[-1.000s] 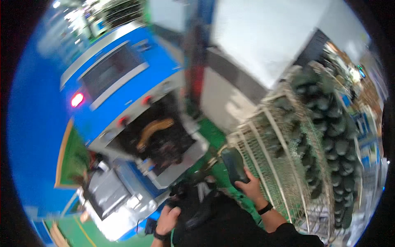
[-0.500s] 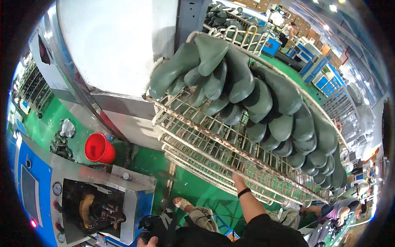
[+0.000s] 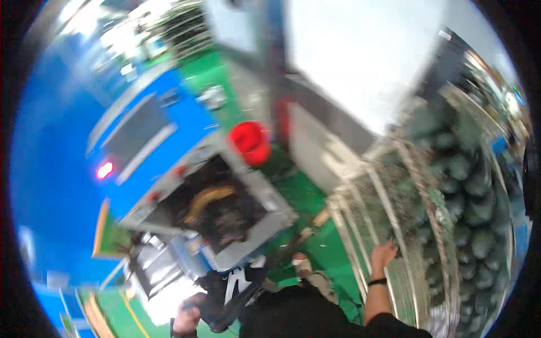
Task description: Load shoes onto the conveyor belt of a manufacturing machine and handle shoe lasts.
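My left hand (image 3: 187, 318) is low in the head view, its fingers closed around a dark, limp piece that looks like a black shoe upper with white stripes (image 3: 236, 284); blur hides the detail. To the right, my right hand (image 3: 384, 256), with a dark band at the wrist, grips a pale rail of the wire rack (image 3: 389, 211). Many dark green shoe lasts (image 3: 473, 197) crowd the top of this rack.
A blue and grey machine (image 3: 276, 217) with a dark open well and a tan curved part (image 3: 211, 200) stands ahead to the left. Behind it is a red bucket (image 3: 249, 143) on the green floor. A white panel (image 3: 360, 62) rises beyond the rack.
My view has swung left, so the machine and bucket sit nearer the middle and the rack has shifted right. My left hand shows more fully. My right hand stays at the rack.
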The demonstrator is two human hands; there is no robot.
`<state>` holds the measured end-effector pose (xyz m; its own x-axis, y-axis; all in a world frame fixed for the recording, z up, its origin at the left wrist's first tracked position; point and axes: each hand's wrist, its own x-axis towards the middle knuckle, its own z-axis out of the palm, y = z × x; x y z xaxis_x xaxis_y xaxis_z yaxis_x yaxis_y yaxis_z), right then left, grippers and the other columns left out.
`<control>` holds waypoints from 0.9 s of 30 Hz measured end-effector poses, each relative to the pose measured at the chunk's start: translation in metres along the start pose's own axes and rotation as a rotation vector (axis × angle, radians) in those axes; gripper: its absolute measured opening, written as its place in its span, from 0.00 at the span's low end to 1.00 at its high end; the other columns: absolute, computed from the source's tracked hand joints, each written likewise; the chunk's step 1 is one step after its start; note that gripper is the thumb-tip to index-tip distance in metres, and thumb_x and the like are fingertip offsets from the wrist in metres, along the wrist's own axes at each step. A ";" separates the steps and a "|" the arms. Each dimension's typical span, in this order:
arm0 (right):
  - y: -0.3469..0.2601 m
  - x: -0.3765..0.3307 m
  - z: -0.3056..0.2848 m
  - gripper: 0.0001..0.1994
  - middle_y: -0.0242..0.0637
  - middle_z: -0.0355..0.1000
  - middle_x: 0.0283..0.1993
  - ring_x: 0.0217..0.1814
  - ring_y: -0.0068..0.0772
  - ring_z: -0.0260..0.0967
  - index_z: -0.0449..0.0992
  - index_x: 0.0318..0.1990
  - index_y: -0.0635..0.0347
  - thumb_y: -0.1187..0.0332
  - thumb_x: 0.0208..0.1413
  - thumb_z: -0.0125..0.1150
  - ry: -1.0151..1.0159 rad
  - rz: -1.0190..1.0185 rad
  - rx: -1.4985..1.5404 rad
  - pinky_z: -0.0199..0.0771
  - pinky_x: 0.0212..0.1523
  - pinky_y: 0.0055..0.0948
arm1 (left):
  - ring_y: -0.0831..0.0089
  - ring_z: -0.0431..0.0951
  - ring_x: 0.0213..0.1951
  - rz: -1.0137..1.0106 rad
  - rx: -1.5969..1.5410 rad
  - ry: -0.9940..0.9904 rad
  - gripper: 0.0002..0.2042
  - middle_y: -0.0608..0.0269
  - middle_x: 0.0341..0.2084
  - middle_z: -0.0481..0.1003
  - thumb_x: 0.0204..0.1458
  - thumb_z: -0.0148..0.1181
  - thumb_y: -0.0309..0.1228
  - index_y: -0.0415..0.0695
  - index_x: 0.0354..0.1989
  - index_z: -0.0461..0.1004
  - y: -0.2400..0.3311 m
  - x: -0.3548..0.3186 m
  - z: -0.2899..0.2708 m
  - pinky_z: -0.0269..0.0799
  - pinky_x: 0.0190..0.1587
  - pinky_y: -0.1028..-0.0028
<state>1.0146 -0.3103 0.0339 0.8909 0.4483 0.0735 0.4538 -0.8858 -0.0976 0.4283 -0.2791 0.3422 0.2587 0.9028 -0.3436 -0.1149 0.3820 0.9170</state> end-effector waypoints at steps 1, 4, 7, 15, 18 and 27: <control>0.009 0.011 -0.011 0.22 0.51 0.76 0.52 0.52 0.50 0.75 0.73 0.58 0.69 0.61 0.64 0.55 -0.067 -0.074 0.301 0.72 0.54 0.48 | 0.62 0.75 0.50 -0.057 -0.071 0.117 0.33 0.50 0.47 0.75 0.49 0.64 0.49 0.31 0.54 0.71 -0.010 -0.005 -0.025 0.71 0.54 0.66; -0.100 -0.027 -0.090 0.21 0.43 0.78 0.40 0.43 0.32 0.76 0.74 0.55 0.72 0.66 0.59 0.61 -0.601 -0.373 0.839 0.74 0.49 0.31 | 0.58 0.75 0.52 0.178 -0.033 0.617 0.28 0.49 0.48 0.76 0.51 0.61 0.43 0.31 0.53 0.73 -0.052 -0.052 -0.111 0.69 0.59 0.62; -0.205 -0.078 -0.123 0.15 0.42 0.78 0.38 0.40 0.29 0.76 0.75 0.52 0.72 0.71 0.62 0.59 -0.671 -0.746 0.906 0.75 0.45 0.28 | 0.60 0.77 0.50 0.184 -0.078 0.732 0.23 0.51 0.48 0.78 0.51 0.63 0.34 0.31 0.53 0.74 -0.075 -0.072 -0.184 0.71 0.56 0.63; -0.447 -0.241 -0.332 0.13 0.53 0.74 0.54 0.54 0.51 0.74 0.76 0.51 0.72 0.76 0.60 0.56 -0.018 -1.590 1.232 0.76 0.53 0.41 | 0.48 0.78 0.45 -0.518 0.814 1.182 0.17 0.44 0.41 0.78 0.40 0.67 0.35 0.38 0.37 0.81 -0.206 -0.082 -0.309 0.73 0.50 0.58; -0.511 -0.282 -0.345 0.20 0.58 0.66 0.65 0.68 0.59 0.62 0.71 0.58 0.72 0.72 0.58 0.55 0.229 -1.668 1.070 0.59 0.67 0.53 | 0.42 0.66 0.57 -0.430 1.127 1.630 0.15 0.44 0.53 0.69 0.43 0.64 0.28 0.40 0.42 0.76 -0.201 -0.040 -0.286 0.64 0.58 0.48; -0.564 -0.297 -0.286 0.28 0.61 0.68 0.62 0.66 0.59 0.64 0.67 0.59 0.71 0.54 0.69 0.31 0.779 -1.582 0.690 0.56 0.65 0.54 | 0.59 0.82 0.44 -0.001 0.506 0.682 0.17 0.47 0.39 0.81 0.61 0.55 0.40 0.37 0.47 0.78 -0.063 0.163 -0.422 0.75 0.46 0.65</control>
<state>0.4878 0.0216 0.3504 -0.4136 0.3678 0.8328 0.8366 0.5144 0.1883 0.0731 -0.0723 0.1430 -0.3945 0.8863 -0.2424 0.3697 0.3946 0.8412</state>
